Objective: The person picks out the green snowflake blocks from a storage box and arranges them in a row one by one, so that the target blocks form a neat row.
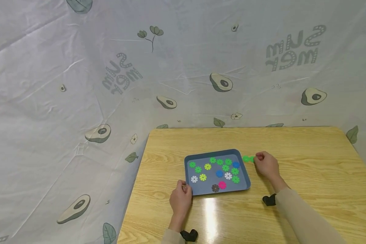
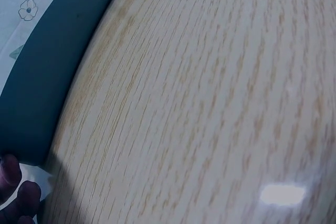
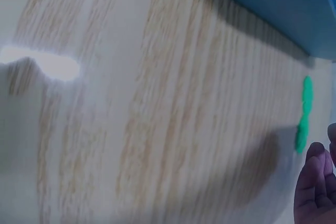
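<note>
A blue-grey tray (image 1: 207,190) lies on the table with several flat notched flower discs in it, such as a green disc (image 1: 192,164), a yellow disc (image 1: 207,166) and a pink disc (image 1: 222,184). My left hand (image 1: 180,200) grips the tray's near left corner; its fingertips show at the tray's end in the left wrist view. Just right of the tray, my right hand (image 1: 266,165) pinches one end of a short row of green flower discs (image 1: 246,158). Seen edge-on in the right wrist view, the green discs (image 3: 305,114) stand in line beside the fingertips.
Under everything is a wooden table (image 1: 317,162), with a bright light reflection near its front. A pale curtain (image 1: 186,61) printed with avocados and leaves hangs behind and to the left. Black wrist straps (image 1: 269,200) sit at both sleeves.
</note>
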`<state>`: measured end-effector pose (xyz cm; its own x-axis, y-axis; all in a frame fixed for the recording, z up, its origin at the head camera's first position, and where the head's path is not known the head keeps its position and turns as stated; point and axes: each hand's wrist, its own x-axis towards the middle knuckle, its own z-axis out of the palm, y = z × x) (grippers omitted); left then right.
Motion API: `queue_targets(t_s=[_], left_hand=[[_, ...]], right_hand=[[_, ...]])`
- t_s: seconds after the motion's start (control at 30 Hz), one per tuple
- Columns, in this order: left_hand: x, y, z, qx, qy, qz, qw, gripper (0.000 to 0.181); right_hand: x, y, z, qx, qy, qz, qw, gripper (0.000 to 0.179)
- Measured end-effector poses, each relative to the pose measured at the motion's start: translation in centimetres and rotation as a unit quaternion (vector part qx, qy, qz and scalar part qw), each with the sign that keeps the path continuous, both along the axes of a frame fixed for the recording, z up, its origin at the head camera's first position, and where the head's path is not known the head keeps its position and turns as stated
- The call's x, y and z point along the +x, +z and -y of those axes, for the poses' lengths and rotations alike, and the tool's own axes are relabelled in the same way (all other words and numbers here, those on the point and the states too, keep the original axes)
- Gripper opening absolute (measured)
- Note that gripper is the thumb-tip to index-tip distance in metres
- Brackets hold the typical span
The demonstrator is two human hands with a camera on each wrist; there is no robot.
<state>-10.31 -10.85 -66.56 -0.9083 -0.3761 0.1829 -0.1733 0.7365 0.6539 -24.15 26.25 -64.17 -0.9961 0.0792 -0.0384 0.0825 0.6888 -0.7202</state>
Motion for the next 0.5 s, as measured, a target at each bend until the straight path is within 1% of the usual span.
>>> queue_targets(t_s=[0.1, 0.2, 0.33, 0.4, 0.5], left_hand=[[-0.1, 0.1, 0.0, 0.001, 0.001, -0.002, 1.0000, 0.006], [-0.1, 0.2, -0.1, 0.000, 0.002, -0.007, 1.0000, 0.006], [0.0, 0.4, -0.1, 0.000, 0.003, -0.009, 1.0000, 0.007], [0.0, 0.4, -0.2, -0.001, 0.004, -0.012, 0.9999, 0.007], [0.1, 0.5, -0.3, -0.007, 0.006, -0.022, 0.9997, 0.005]], right_hand=[[-0.1, 0.6, 0.5, -0.001, 0.006, -0.012, 0.9999, 0.032], [0.0, 1.4, 1.4, -0.009, 0.013, -0.012, 0.9998, 0.032], [0.3, 2.6, 3.6, -0.026, 0.017, 0.001, 0.9995, 0.033], [0.6, 3.0, 4.9, -0.032, 0.019, 0.005, 0.9993, 0.034], [0.9, 3.4, 6.8, -0.042, 0.032, -0.002, 0.9986, 0.033]])
